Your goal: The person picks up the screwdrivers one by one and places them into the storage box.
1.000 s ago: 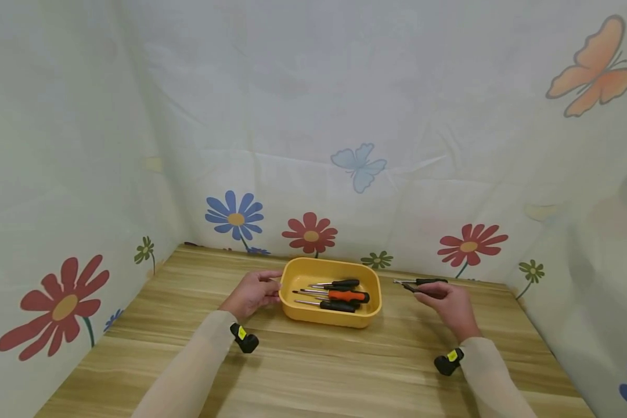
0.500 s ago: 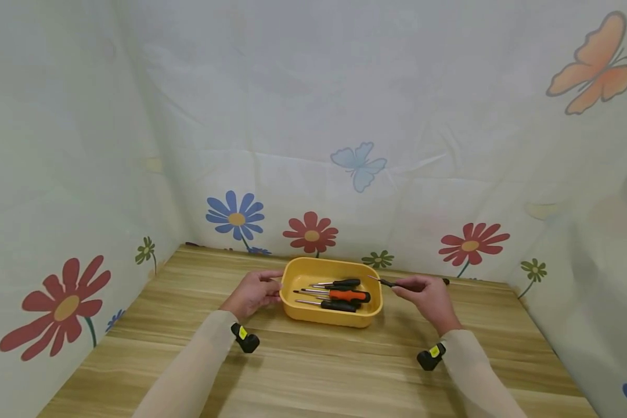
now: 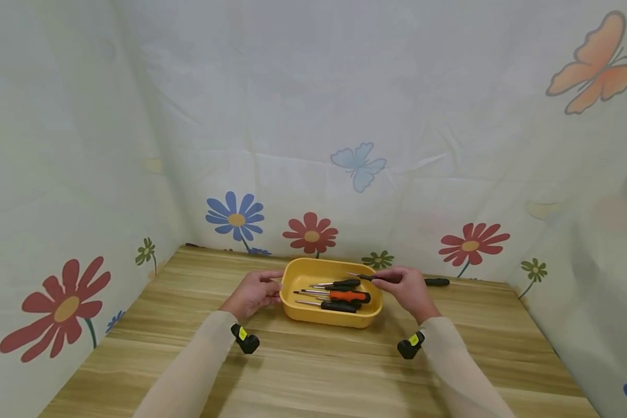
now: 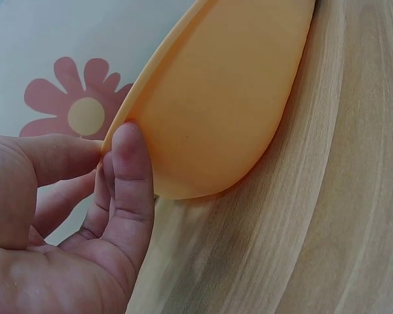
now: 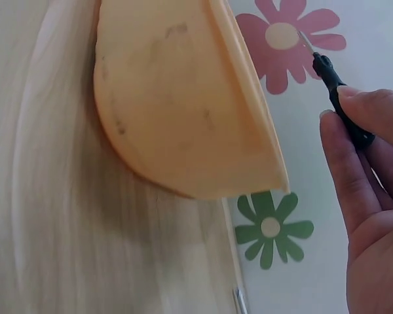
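My left hand [image 3: 252, 295] pinches the rim at the left end of a yellow plastic box [image 3: 324, 317]; in the left wrist view its thumb and fingers [image 4: 132, 157] meet at that rim. Between thumb and fingers, my right hand [image 3: 406, 290] holds a small black screwdriver [image 5: 329, 75] by its handle. Its thin metal tip points left, over the right back part of the box. Inside the box lie several screwdrivers, among them an orange-and-black screwdriver [image 3: 347, 296] and a black-handled screwdriver [image 3: 339, 306] nearer the front wall.
Behind my right hand, another black-handled screwdriver [image 3: 437, 282] lies on the wooden table [image 3: 313, 371] near its back edge, its shaft hidden by the hand in the head view. A flowered curtain [image 3: 271, 174] rises behind the table and along both sides.
My right hand has moved left with the small screwdriver, from the table's right side to the box's right rim. The left hand and the box have stayed in place.
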A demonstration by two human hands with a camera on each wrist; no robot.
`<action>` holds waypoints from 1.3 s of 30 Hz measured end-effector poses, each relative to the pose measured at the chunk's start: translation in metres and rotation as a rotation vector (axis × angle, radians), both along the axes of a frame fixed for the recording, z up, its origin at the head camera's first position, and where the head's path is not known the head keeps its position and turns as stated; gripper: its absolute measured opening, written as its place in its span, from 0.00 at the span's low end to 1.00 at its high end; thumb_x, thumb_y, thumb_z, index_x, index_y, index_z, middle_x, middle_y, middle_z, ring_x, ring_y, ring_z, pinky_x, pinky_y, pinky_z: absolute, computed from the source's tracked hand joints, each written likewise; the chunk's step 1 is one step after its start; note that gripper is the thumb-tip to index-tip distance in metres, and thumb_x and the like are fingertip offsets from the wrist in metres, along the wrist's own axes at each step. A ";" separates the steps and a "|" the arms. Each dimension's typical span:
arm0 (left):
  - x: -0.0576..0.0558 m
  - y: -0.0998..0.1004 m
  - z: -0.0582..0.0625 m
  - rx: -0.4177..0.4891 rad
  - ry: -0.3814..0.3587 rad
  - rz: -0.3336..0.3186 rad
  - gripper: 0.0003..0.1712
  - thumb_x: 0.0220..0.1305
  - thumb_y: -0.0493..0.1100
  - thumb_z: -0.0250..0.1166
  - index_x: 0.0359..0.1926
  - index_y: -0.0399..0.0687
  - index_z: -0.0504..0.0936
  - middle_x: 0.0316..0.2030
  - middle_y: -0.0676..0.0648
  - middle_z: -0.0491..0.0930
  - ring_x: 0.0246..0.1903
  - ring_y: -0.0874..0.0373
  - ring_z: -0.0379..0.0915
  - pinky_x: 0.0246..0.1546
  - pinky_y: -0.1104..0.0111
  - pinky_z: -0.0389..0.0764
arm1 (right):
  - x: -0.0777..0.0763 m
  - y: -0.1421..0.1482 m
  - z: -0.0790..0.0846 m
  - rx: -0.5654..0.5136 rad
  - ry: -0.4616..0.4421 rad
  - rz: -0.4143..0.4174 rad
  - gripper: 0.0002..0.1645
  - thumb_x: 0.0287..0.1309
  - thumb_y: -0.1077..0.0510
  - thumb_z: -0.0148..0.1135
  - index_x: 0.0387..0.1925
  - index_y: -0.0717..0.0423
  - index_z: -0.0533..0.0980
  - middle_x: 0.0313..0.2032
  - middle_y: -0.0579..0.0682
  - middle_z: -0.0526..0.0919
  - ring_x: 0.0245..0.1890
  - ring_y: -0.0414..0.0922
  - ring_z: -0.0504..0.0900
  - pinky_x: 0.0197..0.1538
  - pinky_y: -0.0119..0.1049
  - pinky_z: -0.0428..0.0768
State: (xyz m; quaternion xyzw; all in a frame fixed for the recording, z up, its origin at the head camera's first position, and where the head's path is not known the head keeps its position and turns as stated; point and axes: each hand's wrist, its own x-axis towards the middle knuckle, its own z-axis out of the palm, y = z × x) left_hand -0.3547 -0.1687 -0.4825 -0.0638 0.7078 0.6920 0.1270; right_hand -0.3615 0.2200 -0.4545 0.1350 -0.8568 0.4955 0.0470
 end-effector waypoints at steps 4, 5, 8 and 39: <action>-0.001 0.000 -0.001 -0.006 -0.001 -0.001 0.27 0.70 0.33 0.62 0.69 0.44 0.76 0.57 0.32 0.79 0.35 0.52 0.84 0.48 0.59 0.89 | -0.004 -0.008 0.004 0.023 -0.012 0.017 0.10 0.58 0.48 0.75 0.42 0.43 0.89 0.42 0.46 0.90 0.41 0.43 0.87 0.45 0.36 0.86; -0.001 0.000 -0.001 -0.007 -0.002 0.003 0.27 0.70 0.32 0.62 0.69 0.43 0.76 0.57 0.32 0.79 0.35 0.52 0.84 0.49 0.59 0.88 | -0.005 -0.010 0.004 0.024 -0.016 0.020 0.10 0.57 0.48 0.76 0.41 0.43 0.89 0.41 0.46 0.90 0.41 0.43 0.87 0.45 0.36 0.86; -0.001 0.001 -0.001 -0.008 0.003 0.005 0.27 0.70 0.32 0.62 0.69 0.43 0.76 0.56 0.32 0.79 0.35 0.52 0.84 0.49 0.58 0.88 | -0.009 -0.015 0.006 0.022 -0.034 0.019 0.10 0.56 0.49 0.77 0.40 0.43 0.90 0.42 0.46 0.90 0.40 0.43 0.86 0.45 0.36 0.86; -0.001 -0.001 0.000 -0.011 -0.014 0.005 0.27 0.69 0.33 0.64 0.68 0.45 0.78 0.55 0.33 0.81 0.34 0.52 0.83 0.43 0.63 0.89 | -0.045 -0.051 0.007 0.285 -0.149 0.068 0.06 0.53 0.60 0.78 0.35 0.52 0.90 0.36 0.47 0.90 0.35 0.42 0.85 0.45 0.40 0.87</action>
